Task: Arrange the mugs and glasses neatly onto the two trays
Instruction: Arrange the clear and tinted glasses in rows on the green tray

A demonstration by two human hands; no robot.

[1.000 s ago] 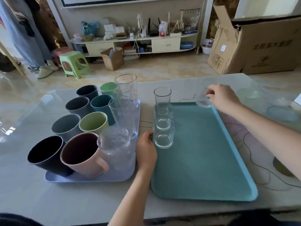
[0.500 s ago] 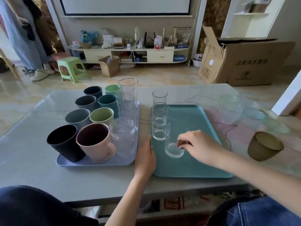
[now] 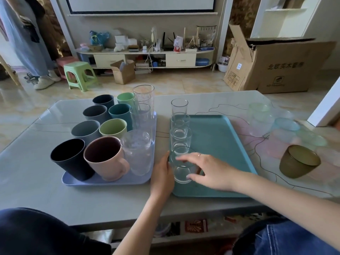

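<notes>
A lavender tray [image 3: 108,181] on the left holds several coloured mugs, among them a pink mug [image 3: 105,159] and a black mug [image 3: 70,159], plus textured clear glasses [image 3: 137,152] along its right side. A teal tray [image 3: 222,142] lies to its right, with a column of clear glasses [image 3: 180,132] on its left edge. My right hand [image 3: 213,171] curls around the nearest clear glass [image 3: 182,170], which stands on the teal tray at the front of that column. Between the two trays my left hand [image 3: 161,174] rests flat against the teal tray's left edge, beside that glass.
An olive-brown cup [image 3: 299,161] stands on the table right of the teal tray. Several pale tinted glasses [image 3: 261,115] sit behind it at the far right. Beyond the table are a cardboard box [image 3: 281,67], a green stool [image 3: 79,74] and a standing person [image 3: 24,39].
My right hand picked a clear glass off the table's far right, brought it onto the teal tray, then slid it left into line with the other glasses. My left hand stayed put.
</notes>
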